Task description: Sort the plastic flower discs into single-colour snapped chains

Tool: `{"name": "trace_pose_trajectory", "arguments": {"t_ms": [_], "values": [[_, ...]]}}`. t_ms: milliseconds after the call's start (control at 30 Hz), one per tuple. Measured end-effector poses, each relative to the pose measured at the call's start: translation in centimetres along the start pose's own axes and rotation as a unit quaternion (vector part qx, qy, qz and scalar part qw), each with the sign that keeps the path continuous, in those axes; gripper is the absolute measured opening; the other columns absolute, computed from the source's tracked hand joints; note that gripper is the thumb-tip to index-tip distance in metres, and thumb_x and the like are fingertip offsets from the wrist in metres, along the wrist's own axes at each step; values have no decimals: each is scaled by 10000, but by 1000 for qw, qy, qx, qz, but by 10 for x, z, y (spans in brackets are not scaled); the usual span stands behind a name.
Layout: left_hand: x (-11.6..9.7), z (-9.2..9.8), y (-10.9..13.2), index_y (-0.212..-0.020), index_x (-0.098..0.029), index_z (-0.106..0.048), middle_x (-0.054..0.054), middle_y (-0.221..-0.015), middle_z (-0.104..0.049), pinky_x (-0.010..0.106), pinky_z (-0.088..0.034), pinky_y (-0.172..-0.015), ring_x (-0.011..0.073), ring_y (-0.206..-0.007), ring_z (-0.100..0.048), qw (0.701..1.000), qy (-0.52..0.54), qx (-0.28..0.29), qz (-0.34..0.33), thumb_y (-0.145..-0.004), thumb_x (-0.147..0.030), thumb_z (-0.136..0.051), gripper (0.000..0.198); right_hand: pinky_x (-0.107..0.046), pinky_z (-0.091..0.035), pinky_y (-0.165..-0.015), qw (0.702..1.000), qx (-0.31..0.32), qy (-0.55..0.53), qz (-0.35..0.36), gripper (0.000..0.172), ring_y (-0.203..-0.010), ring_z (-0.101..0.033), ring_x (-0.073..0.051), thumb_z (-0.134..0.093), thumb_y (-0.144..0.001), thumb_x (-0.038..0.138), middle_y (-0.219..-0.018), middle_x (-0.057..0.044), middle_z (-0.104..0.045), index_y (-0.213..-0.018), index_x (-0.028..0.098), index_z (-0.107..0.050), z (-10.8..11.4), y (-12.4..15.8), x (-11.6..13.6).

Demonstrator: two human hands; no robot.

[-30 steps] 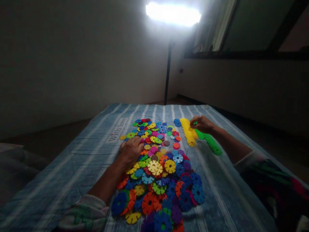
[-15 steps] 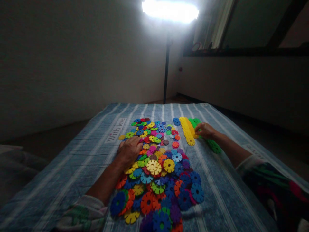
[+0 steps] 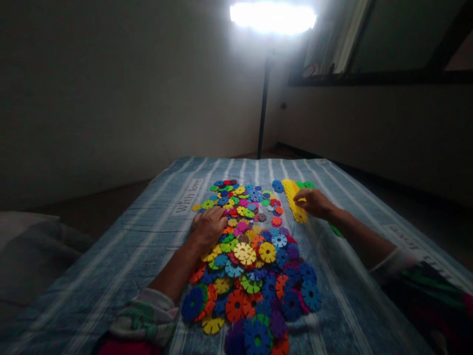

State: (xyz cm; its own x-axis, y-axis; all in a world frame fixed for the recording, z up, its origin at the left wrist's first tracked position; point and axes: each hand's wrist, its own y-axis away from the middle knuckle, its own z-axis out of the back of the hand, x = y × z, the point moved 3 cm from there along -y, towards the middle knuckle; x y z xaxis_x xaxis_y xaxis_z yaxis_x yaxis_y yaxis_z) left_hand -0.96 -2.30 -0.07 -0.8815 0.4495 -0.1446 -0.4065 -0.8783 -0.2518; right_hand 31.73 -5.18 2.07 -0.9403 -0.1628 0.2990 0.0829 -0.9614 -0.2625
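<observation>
the left hand [image 3: 209, 227] lies palm down, fingers close together, on the left edge of the notched plastic discs [image 3: 244, 254] heaped on the striped cloth [image 3: 148, 251]; its grip is unclear. farther right, beside blue discs [image 3: 277, 186], the right hand [image 3: 315, 203] curls thumb and finger at the yellow disc row [image 3: 291, 193]; whether it pinches one, i cannot tell.

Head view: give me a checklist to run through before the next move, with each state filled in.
1. Left hand at the loose discs: ok, along their left side.
2. Right hand at the yellow row: ok.
3. Disc held in either hand: cannot tell.
4. Green row fully visible: not ok, right hand and forearm hide part.
5. Blue discs beside the yellow row unobstructed: ok.
6. Lamp lit: ok.
</observation>
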Motion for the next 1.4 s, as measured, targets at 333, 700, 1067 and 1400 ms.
{"name": "trace_pose_trajectory", "arguments": {"t_ms": [333,700,1067,1400], "values": [[2,-3,0,-962,-203,-591,62,-1117,-643,349,-404,-946,208,-1096,-570,1000,8,-8,0,-890,-263,-395,218,-226,-404,-693,992,66,91,60,218,-850,-608,-160,-505,-843,157,-947,-81,-680,-807,168,-719,-28,-15,62],[4,-6,1,-951,-219,-582,53,-1126,-641,342,-391,-902,196,-1065,-568,1000,0,-6,2,-892,-276,-388,210,-316,-386,-746,983,85,160,26,267,-1010,-506,-249,-444,-864,229,-1048,-140,-611,-896,156,-699,-54,-42,84],[4,-4,0,-1010,-211,-594,64,-1149,-637,348,-402,-922,210,-1091,-568,1000,7,-3,4,-889,-284,-397,242,-280,-418,-748,987,76,140,15,312,-963,-579,-224,-458,-758,87,-1052,-115,-656,-951,146,-696,-49,-48,92],[1,0,-1,-1000,-196,-594,80,-1127,-645,345,-421,-891,219,-1073,-574,1000,0,0,-6,-891,-278,-363,269,-199,-446,-708,998,43,47,3,182,-818,-648,-152,-569,-752,126,-874,-51,-729,-789,176,-739,8,-32,39]]}}
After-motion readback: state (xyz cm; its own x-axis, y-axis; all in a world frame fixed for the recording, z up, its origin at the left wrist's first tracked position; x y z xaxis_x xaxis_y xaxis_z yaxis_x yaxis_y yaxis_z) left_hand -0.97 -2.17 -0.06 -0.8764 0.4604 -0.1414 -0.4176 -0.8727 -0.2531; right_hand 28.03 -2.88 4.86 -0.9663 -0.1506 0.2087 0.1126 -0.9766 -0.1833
